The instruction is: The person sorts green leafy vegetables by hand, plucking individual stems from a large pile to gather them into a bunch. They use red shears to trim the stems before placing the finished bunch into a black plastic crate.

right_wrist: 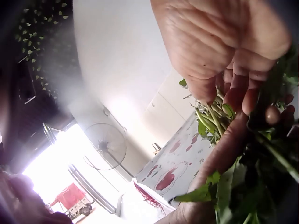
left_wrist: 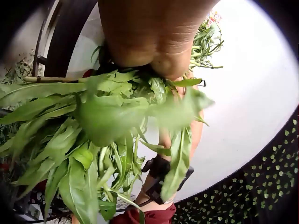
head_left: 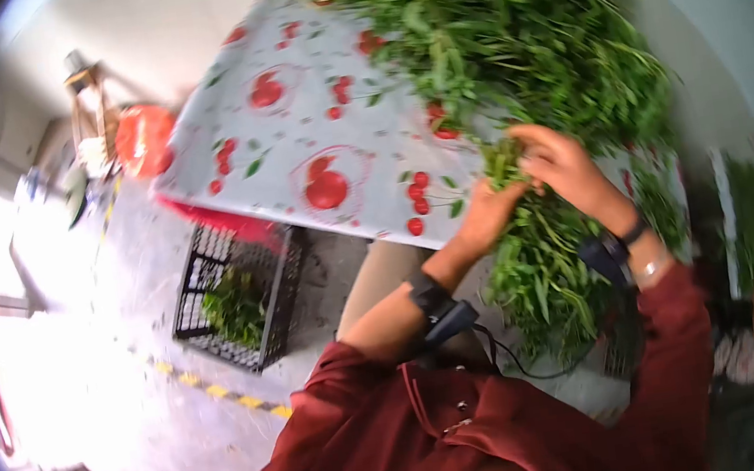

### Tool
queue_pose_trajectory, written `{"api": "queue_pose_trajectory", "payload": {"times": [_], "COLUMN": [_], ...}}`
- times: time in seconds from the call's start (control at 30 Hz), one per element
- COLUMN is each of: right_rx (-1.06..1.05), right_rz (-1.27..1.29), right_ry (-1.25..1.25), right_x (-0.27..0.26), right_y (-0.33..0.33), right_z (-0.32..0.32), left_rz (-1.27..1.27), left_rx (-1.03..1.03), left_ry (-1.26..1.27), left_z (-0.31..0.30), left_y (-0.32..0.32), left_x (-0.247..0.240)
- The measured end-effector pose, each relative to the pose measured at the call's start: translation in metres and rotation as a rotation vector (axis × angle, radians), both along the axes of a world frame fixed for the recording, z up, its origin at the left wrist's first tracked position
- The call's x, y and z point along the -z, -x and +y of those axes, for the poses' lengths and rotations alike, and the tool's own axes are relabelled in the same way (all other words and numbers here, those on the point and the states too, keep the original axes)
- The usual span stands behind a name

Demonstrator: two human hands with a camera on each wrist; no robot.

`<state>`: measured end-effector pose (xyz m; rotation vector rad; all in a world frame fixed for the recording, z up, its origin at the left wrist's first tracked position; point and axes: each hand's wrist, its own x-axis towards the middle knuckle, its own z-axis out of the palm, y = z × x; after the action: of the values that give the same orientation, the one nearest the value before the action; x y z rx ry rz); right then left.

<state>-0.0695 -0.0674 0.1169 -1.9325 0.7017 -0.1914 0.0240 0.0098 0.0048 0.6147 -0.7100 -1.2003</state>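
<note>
My left hand (head_left: 491, 212) grips a bunch of leafy green stems (head_left: 544, 260) near the table's front edge; the leaves hang below it. Close against it, my right hand (head_left: 565, 166) has its fingers curled at the stem ends (head_left: 503, 160). From the left wrist, the left palm (left_wrist: 154, 42) shows above the hanging leaves (left_wrist: 79, 182), its fingers mostly hidden. In the right wrist view, the right hand (right_wrist: 224, 51) bends its fingers onto the pale stems (right_wrist: 216, 119), with the left thumb just under them.
A large heap of greens (head_left: 512, 33) covers the far right of the table with its cherry-print cloth (head_left: 240, 149). On the floor at left stands a black crate (head_left: 282, 316) holding some leaves, with a red bag (head_left: 144, 141) beyond. A fan (right_wrist: 103, 145) stands past the table.
</note>
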Motion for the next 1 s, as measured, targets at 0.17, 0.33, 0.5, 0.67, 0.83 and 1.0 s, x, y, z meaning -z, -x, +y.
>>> {"api": "queue_pose_trajectory", "payload": {"times": [0.17,0.33,0.5,0.67,0.83,1.0], "right_rx": [0.113,0.341,0.683,0.79,0.867,0.966], "right_rz": [-0.042,-0.042,-0.11,-0.235,-0.25,-0.142], "right_ry": [0.451,0.659,0.619,0.561,0.735,1.009], "right_x": [-0.005,0.011,0.05,0.09,0.121,0.138], "right_y": [0.035,0.099,0.153,0.171,0.156,0.142], "right_z": [0.04,0.075,0.1,0.107,0.093,0.092], "left_rz": [0.237,0.326,0.05,-0.512,-0.11,-0.294], "left_rx": [-0.111,-0.163,-0.391,-0.532,-0.414,-0.428], "left_ry": [-0.01,-0.056,-0.103,-0.059,-0.041,-0.089], "left_z": [-0.007,-0.017,-0.02,-0.008,-0.011,-0.001], "left_y": [0.005,0.004,-0.015,-0.058,-0.079,-0.083], "left_x": [0.013,0.021,0.012,0.001,0.013,0.023]}}
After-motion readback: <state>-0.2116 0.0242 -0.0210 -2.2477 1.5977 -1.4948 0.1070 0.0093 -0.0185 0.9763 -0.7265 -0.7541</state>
